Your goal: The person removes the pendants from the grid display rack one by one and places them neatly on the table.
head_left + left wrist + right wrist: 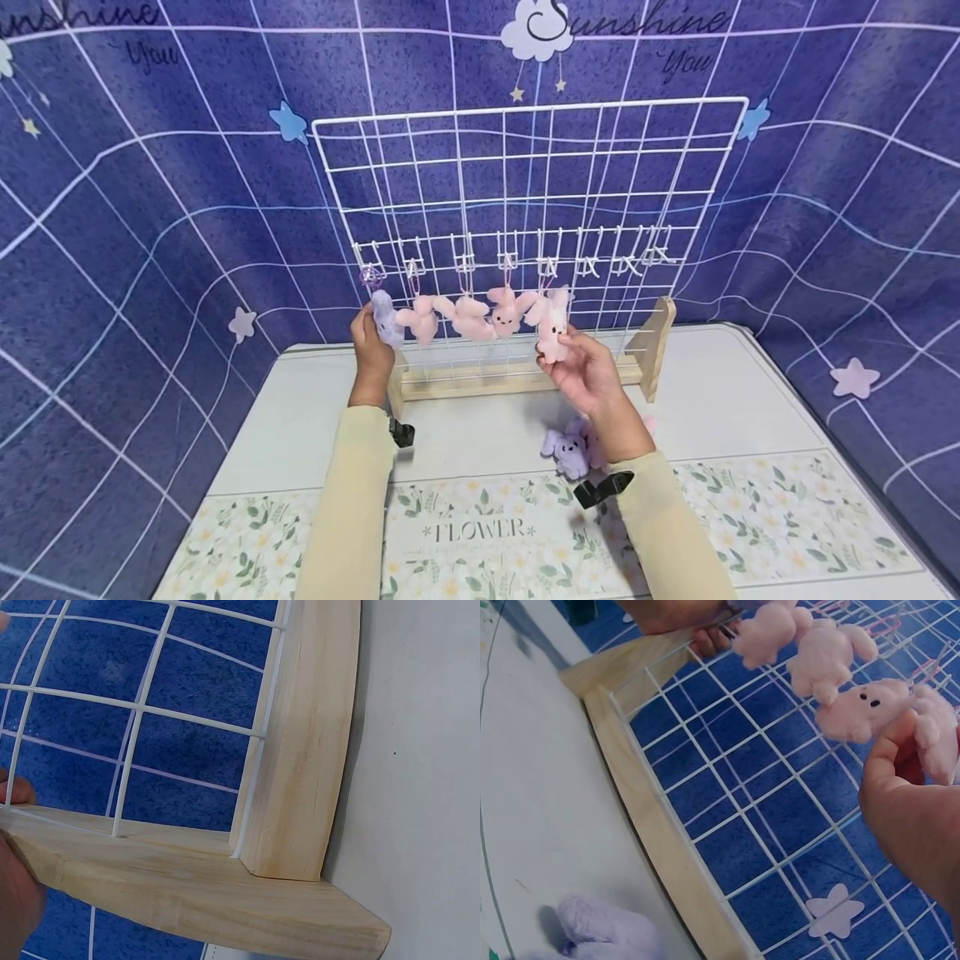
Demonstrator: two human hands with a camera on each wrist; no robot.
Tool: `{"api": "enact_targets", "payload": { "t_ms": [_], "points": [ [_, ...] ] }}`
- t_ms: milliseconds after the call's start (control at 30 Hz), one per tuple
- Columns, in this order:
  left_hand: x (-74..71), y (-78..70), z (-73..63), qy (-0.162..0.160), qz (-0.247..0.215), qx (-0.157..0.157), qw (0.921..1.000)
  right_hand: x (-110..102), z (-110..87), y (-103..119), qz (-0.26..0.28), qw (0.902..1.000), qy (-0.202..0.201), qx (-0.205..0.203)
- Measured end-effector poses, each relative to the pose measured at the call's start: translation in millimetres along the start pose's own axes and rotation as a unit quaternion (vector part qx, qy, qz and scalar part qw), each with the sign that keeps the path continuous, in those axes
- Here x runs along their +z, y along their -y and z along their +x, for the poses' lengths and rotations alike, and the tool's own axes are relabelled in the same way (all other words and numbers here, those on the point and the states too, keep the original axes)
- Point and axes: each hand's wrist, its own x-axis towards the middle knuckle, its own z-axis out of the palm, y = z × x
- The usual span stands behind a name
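Observation:
A white wire grid rack (525,158) stands in a wooden base with side supports. My left hand (372,354) grips its left wooden support (187,877), the fingers curled round the edge, beside a hanging purple plush bunny (385,319). Several pink plush bunnies hang in a row from hooks by loops, one of them a plush bunny (506,312) facing out. At the row's right end, my right hand (585,371) pinches a pale pink plush bunny (553,329) between thumb and fingers; its loop is at a hook. Part of this bunny is hidden by the hand in the right wrist view.
Several white hooks (626,262) line the right part of the same grid row. On the table (465,433), a purple plush (572,450) and pink plush lie behind my right forearm, partly hidden. A blue patterned cloth (150,208) surrounds the table.

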Motion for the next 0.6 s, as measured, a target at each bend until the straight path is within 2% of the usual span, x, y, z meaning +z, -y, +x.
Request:
{"api": "enact_targets", "payload": {
  "t_ms": [300,500,600],
  "points": [
    [-1.6,1.5,-0.2,-0.005,0.011,0.008,0.9999,11.6,-6.8,5.7,-0.062,0.9965,0.044,-0.033],
    [-1.7,-1.3,0.2,0.002,0.013,0.009,0.9999,26.8,-13.5,10.5,-0.156,0.9839,0.053,-0.069],
    [-0.3,-5.9,-1.1,0.006,0.018,0.008,0.9998,34.9,-17.8,14.0,-0.184,0.9780,0.053,-0.083]
  ]
}}
